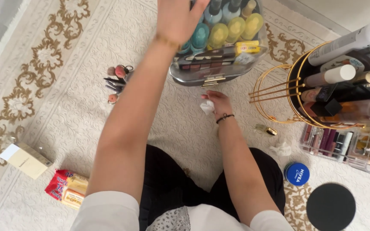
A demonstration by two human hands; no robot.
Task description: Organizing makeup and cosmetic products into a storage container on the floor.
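the person sits on a cream carpet with gold scrollwork, knees in black trousers, both arms stretched forward. the left hand reaches up to the clear cosmetics case standing ahead of them, its palm laid over the top left part of the case with the fingers spread out rather than clenched; whether the fingertips grip anything i cannot tell, since they run out of view at the top. inside the case stand rows of nail polish bottles with teal and yellow tops, and below them lies a flat palette. the right hand rests low on the carpet just in front of the case, closed around a small crumpled white tissue; a dark band circles that wrist. to the left of the case lies a cluster of makeup brushes. to the right a gold wire organiser holds tubes and bottles lying sideways, with a clear lipstick tray beneath it. near the right knee sit a round blue cream tin, another scrap of tissue and a black round lid. off to the left lie a cream box and a red and yellow packet.
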